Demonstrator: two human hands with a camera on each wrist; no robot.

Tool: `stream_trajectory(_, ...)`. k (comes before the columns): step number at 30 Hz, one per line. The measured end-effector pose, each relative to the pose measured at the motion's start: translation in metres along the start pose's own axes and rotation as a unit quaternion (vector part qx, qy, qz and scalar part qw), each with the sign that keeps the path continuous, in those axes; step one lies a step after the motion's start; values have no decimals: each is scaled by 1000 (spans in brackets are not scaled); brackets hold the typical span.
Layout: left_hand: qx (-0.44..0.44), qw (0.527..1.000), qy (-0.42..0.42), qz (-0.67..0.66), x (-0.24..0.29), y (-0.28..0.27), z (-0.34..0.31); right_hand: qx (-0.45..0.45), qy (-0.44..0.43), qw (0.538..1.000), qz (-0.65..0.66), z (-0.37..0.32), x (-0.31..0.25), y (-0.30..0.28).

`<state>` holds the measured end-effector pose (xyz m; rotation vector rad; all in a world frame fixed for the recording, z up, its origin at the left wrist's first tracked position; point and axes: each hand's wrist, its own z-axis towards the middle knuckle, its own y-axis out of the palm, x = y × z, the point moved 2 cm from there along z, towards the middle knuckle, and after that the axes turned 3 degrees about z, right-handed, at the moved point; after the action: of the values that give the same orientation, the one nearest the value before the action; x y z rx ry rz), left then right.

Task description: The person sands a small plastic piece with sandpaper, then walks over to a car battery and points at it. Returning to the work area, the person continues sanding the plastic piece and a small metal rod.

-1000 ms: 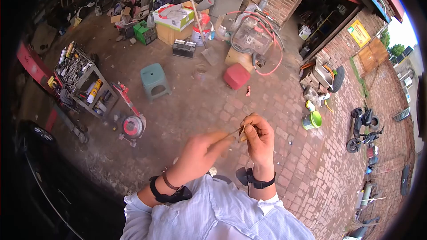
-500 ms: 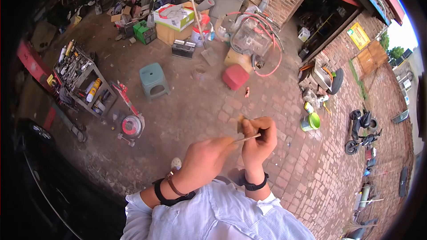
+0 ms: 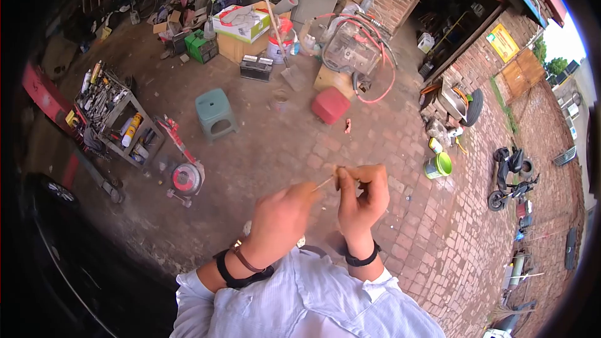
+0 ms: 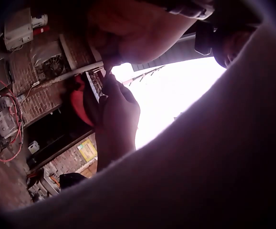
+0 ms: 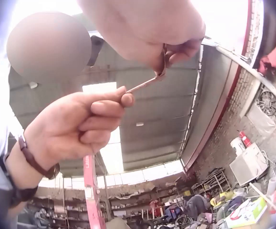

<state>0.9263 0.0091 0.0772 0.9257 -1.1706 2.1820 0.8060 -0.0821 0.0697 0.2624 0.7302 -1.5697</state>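
My left hand [image 3: 278, 216] pinches one end of a thin, pale brown rod [image 5: 142, 85] between thumb and forefinger, its other fingers curled. The rod's far end meets the fingertips of my right hand [image 3: 364, 197]. There the right thumb and forefinger pinch a small, flat brownish piece [image 5: 164, 61] against the rod; its kind cannot be told. Both hands are held in the air in front of my body. In the left wrist view the right hand [image 4: 120, 112] stands against bright sky, and the rod is mostly hidden.
A teal stool [image 3: 216, 112] and a red stool [image 3: 331, 105] stand on the floor ahead. A tool cart [image 3: 119, 112] and a red floor jack [image 3: 186, 178] are at the left, near a black car [image 3: 62, 263]. A green-rimmed bucket [image 3: 438, 165] stands right.
The right hand has turned and the brown piece it showed is now mostly hidden in the head view. The left hand has shifted slightly left and up, keeping its pinch on the rod.
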Motion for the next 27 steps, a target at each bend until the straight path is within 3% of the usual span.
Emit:
stream_trajectory(2,4,1000,2,2,1,1,-1,60,66,996,-17,0,11,-3)
stream_trajectory(3,10,1000,4,4,1,2,1,38,-5,999,-10,0,2,0)
stream_trajectory(6,29,999,19,-1,-3,3,0,-1,-41,999,-1,3,-3,2)
stream_trajectory(8,28,1000,8,-5,-4,0,-3,22,-4,999,-30,1,5,1)
stream_trajectory(12,53,998,28,-24,-9,0,1,-12,-77,997,16,4,-5,6)
stream_trajectory(15,44,999,14,-9,-9,-1,-1,24,90,996,3,10,15,2)
stream_trajectory(16,46,999,15,-9,-9,-1,0,24,88,996,3,9,11,3)
stream_trajectory(18,60,998,30,3,-9,-2,4,-12,-43,999,29,11,-9,10)
stream_trajectory(19,58,998,32,2,-10,-1,5,-21,-59,998,14,13,-8,8)
stream_trajectory(22,76,996,41,2,-12,-2,2,32,0,999,-32,20,16,6)
stream_trajectory(26,75,996,51,14,-16,-1,7,-17,-63,998,12,16,-4,11)
stream_trajectory(27,78,996,53,11,-17,0,5,10,-30,999,-4,18,9,10)
